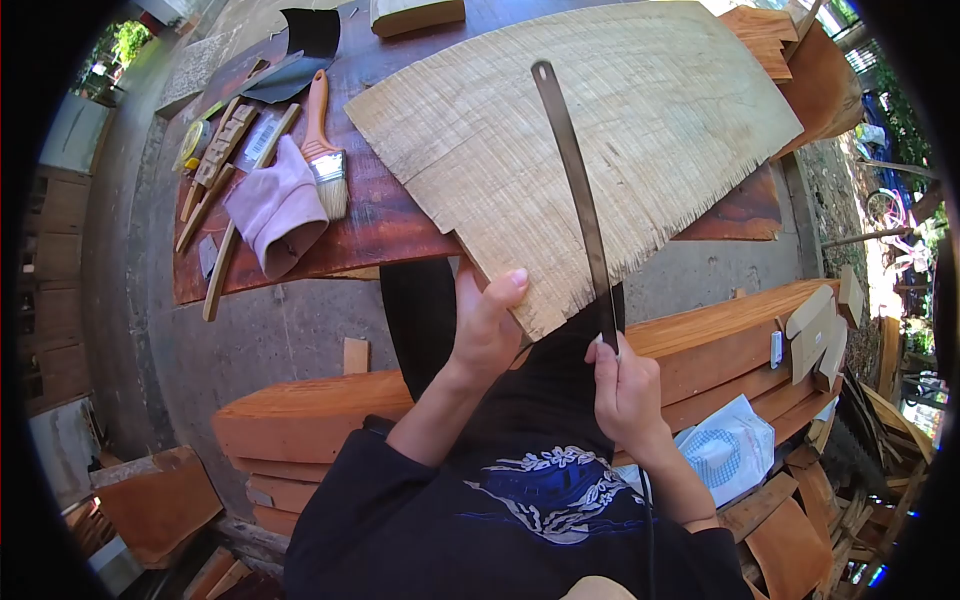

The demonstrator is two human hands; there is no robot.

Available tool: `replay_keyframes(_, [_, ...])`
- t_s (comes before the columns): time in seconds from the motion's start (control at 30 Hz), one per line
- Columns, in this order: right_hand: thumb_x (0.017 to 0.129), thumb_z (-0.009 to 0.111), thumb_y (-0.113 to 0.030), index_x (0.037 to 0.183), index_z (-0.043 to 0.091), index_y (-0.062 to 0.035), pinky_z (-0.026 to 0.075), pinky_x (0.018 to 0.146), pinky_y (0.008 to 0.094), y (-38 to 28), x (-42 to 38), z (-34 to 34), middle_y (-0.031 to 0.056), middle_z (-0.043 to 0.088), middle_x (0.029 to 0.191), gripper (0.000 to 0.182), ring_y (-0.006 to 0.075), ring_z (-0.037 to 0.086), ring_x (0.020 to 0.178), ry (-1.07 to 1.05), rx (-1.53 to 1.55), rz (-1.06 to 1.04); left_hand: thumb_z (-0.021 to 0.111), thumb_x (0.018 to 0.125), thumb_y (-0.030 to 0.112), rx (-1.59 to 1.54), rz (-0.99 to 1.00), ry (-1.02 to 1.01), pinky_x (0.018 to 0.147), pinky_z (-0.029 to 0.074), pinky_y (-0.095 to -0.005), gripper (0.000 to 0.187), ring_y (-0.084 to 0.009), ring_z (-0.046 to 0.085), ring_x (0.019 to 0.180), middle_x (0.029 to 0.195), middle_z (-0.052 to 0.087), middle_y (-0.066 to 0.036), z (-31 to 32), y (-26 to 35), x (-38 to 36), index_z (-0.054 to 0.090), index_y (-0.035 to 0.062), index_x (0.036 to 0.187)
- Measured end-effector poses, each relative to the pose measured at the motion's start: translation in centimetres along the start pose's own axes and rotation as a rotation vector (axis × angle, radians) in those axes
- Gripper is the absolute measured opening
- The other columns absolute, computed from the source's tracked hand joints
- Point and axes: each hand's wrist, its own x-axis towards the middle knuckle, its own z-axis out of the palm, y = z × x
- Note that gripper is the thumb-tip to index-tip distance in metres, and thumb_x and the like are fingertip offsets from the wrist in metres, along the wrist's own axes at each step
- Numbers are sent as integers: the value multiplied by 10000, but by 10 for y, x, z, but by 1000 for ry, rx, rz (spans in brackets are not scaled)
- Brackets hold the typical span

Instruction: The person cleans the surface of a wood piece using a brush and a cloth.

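Observation:
A broad, pale wooden board with rough, splintered edges lies slanting over the work table, its near corner jutting toward my body. Thumb on top and fingers beneath, my left hand grips the board beside that corner. In my right hand is the lower end of a long, narrow metal blade with a hole at its far tip. The blade stretches away from me and overlaps the board's right part in this view. My fingers are wrapped round its near end, just off the board's splintered edge.
On the reddish table at left lie a paintbrush, a pink cloth, several wooden sticks and a tape measure. Stacked timber beams run behind my lap. A white plastic bag rests at right near scrap wood.

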Motion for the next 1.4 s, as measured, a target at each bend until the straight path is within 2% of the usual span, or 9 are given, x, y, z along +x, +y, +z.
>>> replay_keyframes(0.17, [1052, 573, -81, 975, 641, 20, 506, 560, 430, -11, 16, 3, 175, 676, 725, 144, 361, 697, 632, 30, 20, 2, 631, 893, 173, -82, -95, -61, 1093, 513, -436, 674, -289, 636, 1255, 1339, 598, -207, -1, 8, -2, 390, -58, 1479])
replay_keyframes(0.57, [1082, 521, -98, 911, 629, -8, 450, 533, 415, 3, -15, 4, 153, 581, 633, 222, 323, 624, 531, -40, 163, 87, 616, 894, 237, -1, -29, -37, 1086, 526, -449, 736, -316, 631, 1273, 1395, 577, -222, -4, 2, 1, 365, -76, 1511])
replay_keyframes(0.7, [1084, 519, -132, 908, 635, -14, 458, 537, 399, -11, 20, 3, 142, 562, 617, 242, 302, 625, 524, -12, 135, 62, 617, 892, 240, 11, -56, -50, 1083, 529, -449, 735, -314, 635, 1266, 1387, 579, -226, -8, 2, 0, 368, -74, 1509])
replay_keyframes(0.83, [1094, 508, -135, 905, 619, -12, 441, 530, 400, 3, -12, 0, 140, 563, 627, 252, 316, 606, 523, -78, 160, 101, 615, 892, 237, -12, -27, -39, 1076, 535, -449, 733, -317, 634, 1268, 1382, 579, -234, -1, 4, 2, 369, -75, 1507])
replay_keyframes(1.0, [1094, 503, -146, 910, 631, -21, 428, 527, 389, -6, 20, 4, 117, 515, 591, 257, 257, 578, 496, -14, 191, 70, 614, 889, 243, -20, -69, -62, 1069, 542, -449, 743, -322, 631, 1275, 1382, 577, -242, 0, 7, 1, 362, -82, 1508])
replay_keyframes(1.1, [1098, 495, -139, 914, 628, -18, 423, 527, 394, 0, -7, 2, 125, 512, 592, 257, 270, 572, 498, -81, 194, 153, 626, 888, 227, -36, -53, -51, 1064, 544, -440, 725, -308, 633, 1265, 1368, 580, -231, 0, 7, 2, 370, -80, 1493])
replay_keyframes(1.17, [1098, 493, -140, 906, 627, -24, 420, 525, 392, 4, -6, 1, 113, 504, 582, 261, 262, 565, 491, -72, 180, 117, 650, 886, 182, -91, -31, -48, 1061, 540, -423, 680, -278, 636, 1248, 1341, 587, -201, 0, 4, 2, 391, -66, 1465])
replay_keyframes(1.27, [1097, 492, -146, 896, 627, -30, 420, 523, 386, -10, 22, -3, 106, 500, 576, 269, 247, 565, 490, -63, 179, 110, 653, 885, 185, -101, -79, -86, 1069, 532, -421, 694, -273, 626, 1262, 1354, 577, -197, -3, 6, 0, 379, -59, 1474])
replay_keyframes(1.4, [1102, 498, -151, 898, 622, -21, 427, 532, 390, -8, -4, -6, 113, 515, 585, 272, 269, 570, 496, -116, 181, 186, 640, 891, 220, -75, -68, -55, 1071, 533, -432, 711, -289, 627, 1268, 1366, 574, -213, -3, 4, 2, 374, -69, 1483])
